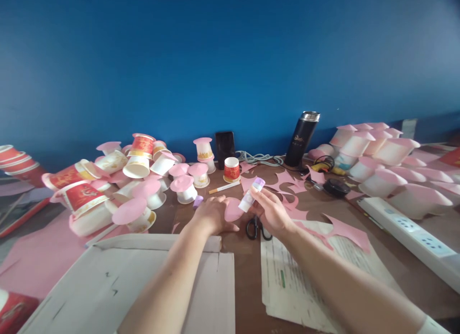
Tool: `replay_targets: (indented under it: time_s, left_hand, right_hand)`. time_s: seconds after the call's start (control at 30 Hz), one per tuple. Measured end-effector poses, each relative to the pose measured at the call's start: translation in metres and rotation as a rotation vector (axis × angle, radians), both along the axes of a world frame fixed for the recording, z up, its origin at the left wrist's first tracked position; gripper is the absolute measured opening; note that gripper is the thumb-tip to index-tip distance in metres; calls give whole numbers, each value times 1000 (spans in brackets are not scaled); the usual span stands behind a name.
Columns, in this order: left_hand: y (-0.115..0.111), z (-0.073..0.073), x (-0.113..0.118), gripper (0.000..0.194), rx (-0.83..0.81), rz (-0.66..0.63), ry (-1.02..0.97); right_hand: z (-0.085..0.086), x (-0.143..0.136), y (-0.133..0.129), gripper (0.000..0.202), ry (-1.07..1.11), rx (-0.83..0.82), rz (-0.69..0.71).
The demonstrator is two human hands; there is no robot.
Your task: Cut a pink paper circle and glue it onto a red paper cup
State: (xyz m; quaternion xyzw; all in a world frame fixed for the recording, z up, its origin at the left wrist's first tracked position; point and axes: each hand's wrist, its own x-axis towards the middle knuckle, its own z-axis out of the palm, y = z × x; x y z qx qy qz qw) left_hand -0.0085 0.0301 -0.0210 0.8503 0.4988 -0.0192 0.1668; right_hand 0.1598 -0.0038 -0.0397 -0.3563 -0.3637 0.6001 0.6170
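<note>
My right hand (pixel 271 210) is closed around a white and purple glue stick (pixel 250 196), tilted over the table. Its lower end is close to a pink paper disc (pixel 233 210). The disc lies between the thumb and fingers of my left hand (pixel 210 215), which grips its left side; the fingertips are partly hidden. A purple cap (pixel 197 201) rests just beyond the left wrist. Under my right hand lie black-handled scissors (pixel 253 228). Ahead stands an upside-down red paper cup (pixel 232 170), with a cigarette (pixel 224 188) before it.
Paper cups with pink discs (pixel 182 185) crowd the left. More pink-topped cups (pixel 383 178) fill the right, near a white power strip (pixel 413 236). A black flask (pixel 301 140) and phone (pixel 224 143) stand by the wall. Pink scraps (pixel 347 232) overlap printed sheets (pixel 287 281). Cardboard (pixel 118 286) lies front left.
</note>
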Motion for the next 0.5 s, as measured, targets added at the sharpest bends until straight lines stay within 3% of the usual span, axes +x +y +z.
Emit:
replay_targets:
  time_s: [0.17, 0.5]
  left_hand:
    - [-5, 2, 3, 83, 68, 83, 76]
    - [-1, -2, 0, 65, 67, 33, 54]
  right_hand:
    - [6, -1, -4, 31, -4, -80, 59]
    - [9, -3, -7, 26, 52, -154, 136]
